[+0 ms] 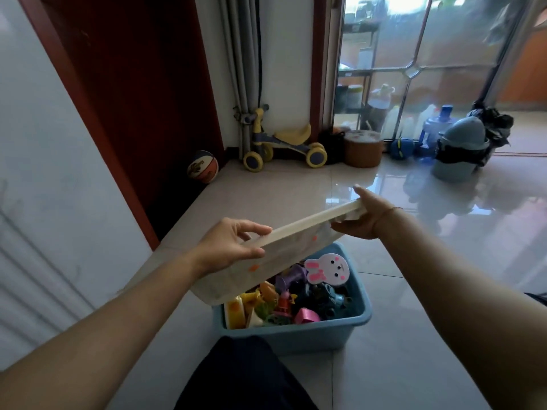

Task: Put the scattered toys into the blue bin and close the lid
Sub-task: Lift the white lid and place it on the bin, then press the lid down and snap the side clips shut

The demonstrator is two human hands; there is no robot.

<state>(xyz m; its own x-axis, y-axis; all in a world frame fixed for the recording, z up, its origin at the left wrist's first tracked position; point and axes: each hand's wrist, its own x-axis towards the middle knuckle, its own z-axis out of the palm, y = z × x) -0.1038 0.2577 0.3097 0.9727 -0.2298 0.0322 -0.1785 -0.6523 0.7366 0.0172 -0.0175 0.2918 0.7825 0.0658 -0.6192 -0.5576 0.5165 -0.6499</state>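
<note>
The blue bin (299,335) sits on the tiled floor in front of my knee, filled with several colourful plastic toys (278,303), among them a white and pink rabbit piece (327,269). A pale translucent lid (284,250) with small orange marks hangs tilted above the bin's far left side, covering part of the opening. My left hand (231,247) grips the lid's left end. My right hand (359,217) grips its raised far right end.
A yellow ride-on toy (284,146) stands by the curtain, with a ball (202,166) in the doorway corner to its left. A brown round stool (362,147), a blue ball (401,147), water bottles (438,127) and a grey bin (458,149) stand along the glass door.
</note>
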